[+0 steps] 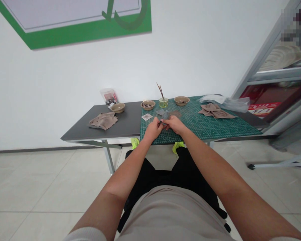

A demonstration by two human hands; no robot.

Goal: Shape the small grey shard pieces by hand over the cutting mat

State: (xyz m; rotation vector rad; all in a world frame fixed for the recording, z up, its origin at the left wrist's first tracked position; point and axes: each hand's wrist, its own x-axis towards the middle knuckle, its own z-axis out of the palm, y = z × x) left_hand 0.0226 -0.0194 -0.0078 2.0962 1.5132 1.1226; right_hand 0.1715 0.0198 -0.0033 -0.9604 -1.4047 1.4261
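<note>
Both my hands meet over the front part of the green cutting mat (195, 129). Between them is a small crumpled grey piece of cloth (166, 115). My left hand (153, 129) pinches its near left side, fingers closed. My right hand (176, 124) grips it from the right, also closed. Fingers cover the cloth's lower part, so any smaller item there is hidden. Just behind the hands, flat grey and brown cloth pieces (176, 114) lie on the mat. To the left sits a small pale square (146, 117) with a darker middle.
Along the back stand a bowl of small pieces (147, 105), a glass jar with thin sticks (163, 102) and another bowl (182, 101). Leftward are a bowl (117, 107), a plastic packet (109, 97) and a brown cloth (104, 121). Rightward lie a cloth (214, 110) and plastic bag (237, 103).
</note>
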